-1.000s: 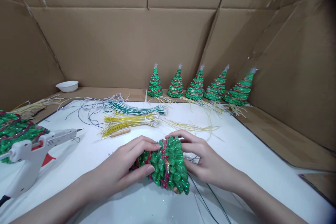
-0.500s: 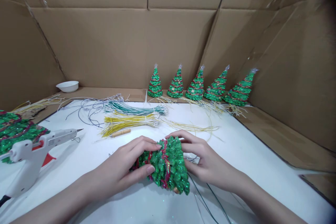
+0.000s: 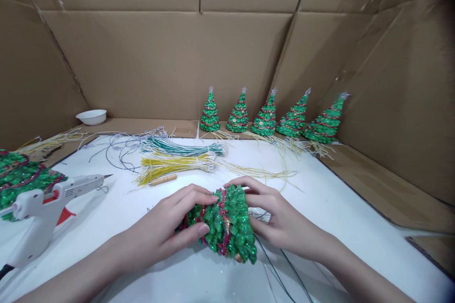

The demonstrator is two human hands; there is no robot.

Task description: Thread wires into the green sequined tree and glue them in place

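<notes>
A glittery green model Christmas tree with red garlands lies on its side in front of me, its base toward the right. My left hand is closed round the narrower part, thumb on the near side and fingers over the top. At the base end, my right hand has its fingers curled against the tree; some fingertips are hidden behind the base. Thin dark green wires trail from the base below my right hand toward the front edge. The tree's tip is covered by my left hand.
A white glue gun and another tree are at the left. Yellow wires, green wires and a wooden-handled tool lie mid-table. Several finished trees line the cardboard wall. A white bowl stands back left.
Almost nothing differs. The tree and both hands keep the same place and hold.
</notes>
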